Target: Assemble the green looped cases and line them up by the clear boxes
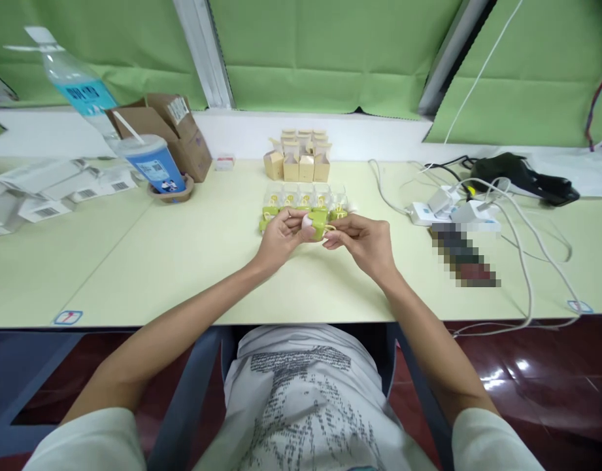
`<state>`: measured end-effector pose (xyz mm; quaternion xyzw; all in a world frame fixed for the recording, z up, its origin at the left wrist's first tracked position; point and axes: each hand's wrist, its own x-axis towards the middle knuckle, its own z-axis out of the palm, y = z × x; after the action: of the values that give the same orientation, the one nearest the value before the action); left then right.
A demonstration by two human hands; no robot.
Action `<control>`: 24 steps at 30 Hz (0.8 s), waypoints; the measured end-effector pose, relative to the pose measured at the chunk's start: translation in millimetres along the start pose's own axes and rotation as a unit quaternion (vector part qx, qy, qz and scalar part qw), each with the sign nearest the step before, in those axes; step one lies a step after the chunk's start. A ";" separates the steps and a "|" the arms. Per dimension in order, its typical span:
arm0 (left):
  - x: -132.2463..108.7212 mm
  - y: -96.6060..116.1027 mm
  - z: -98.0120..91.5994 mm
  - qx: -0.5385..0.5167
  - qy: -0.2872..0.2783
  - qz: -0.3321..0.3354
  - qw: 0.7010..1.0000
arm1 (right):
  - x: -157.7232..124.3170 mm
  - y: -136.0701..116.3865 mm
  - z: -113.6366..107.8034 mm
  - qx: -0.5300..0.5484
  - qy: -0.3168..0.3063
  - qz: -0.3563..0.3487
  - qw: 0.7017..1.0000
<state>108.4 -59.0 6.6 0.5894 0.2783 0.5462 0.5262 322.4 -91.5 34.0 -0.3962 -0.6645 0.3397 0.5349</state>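
One small green-and-white item [319,223] is held up over the near middle of the worktop [193,261]. The left hand [281,237] is closed on its body; the right hand [363,241] pinches the yellow loop [329,228] at its side. Just behind stand clear containers [305,195] with more yellow loops, then small tan boxes [299,167]. Farther left is a blue cup [156,169]; to the right, a white power strip [422,214].
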 end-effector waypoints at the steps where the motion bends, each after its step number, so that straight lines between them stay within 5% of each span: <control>1: -0.5 1.1 -0.1 -0.009 -0.008 -0.004 1.000 | 0.9 -1.0 -1.1 0.020 -0.010 0.014 1.000; 6: -2.2 7.6 2.7 0.019 -0.031 0.005 0.999 | 5.0 -2.9 -5.6 0.010 -0.059 0.025 0.998; 17: 10.7 3.5 -1.2 -0.029 -0.041 -0.012 0.999 | 3.4 8.6 -2.0 -0.018 -0.004 0.001 1.000; 24: 3.9 1.7 1.1 -0.011 -0.060 -0.006 0.998 | 2.5 9.3 1.2 -0.011 -0.020 0.053 0.998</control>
<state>110.1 -56.3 9.7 0.6137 0.2434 0.5095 0.5518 322.5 -85.1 26.7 -0.4299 -0.6568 0.3682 0.4983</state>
